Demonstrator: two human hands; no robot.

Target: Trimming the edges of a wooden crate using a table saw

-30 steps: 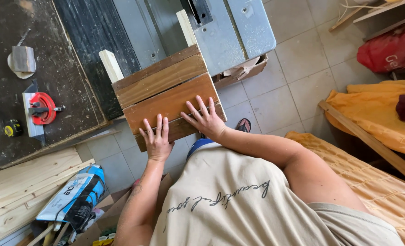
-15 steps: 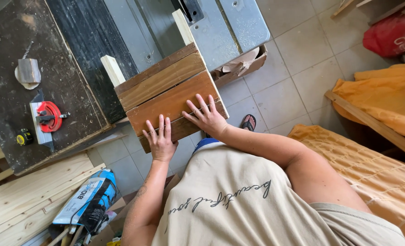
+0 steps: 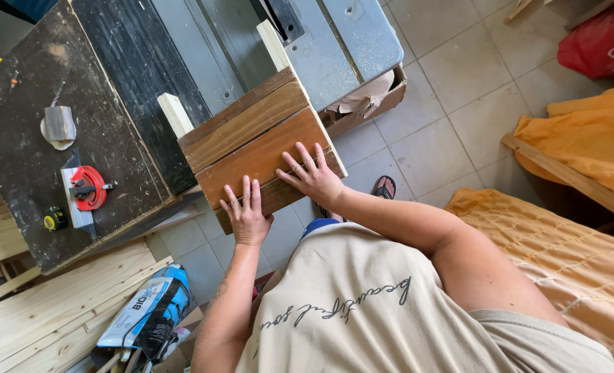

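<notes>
A panel of brown wooden slats nailed onto two pale battens lies flat on the grey table saw top, its near edge overhanging toward me. My left hand rests palm down on the near left part of the panel, fingers spread. My right hand presses flat on the near right slat, fingers splayed too. Neither hand grips anything. One pale batten end sticks out at the panel's left, the other runs up toward the saw's guard.
A dark worn workbench at left carries a red round tool, a small tape measure and a grey block. Pale planks and a blue-white bag lie on the tiled floor. Orange cloth covers things at right.
The view has shifted slightly. Both hands stay flat on the panel, which has slid a little farther onto the saw table.
</notes>
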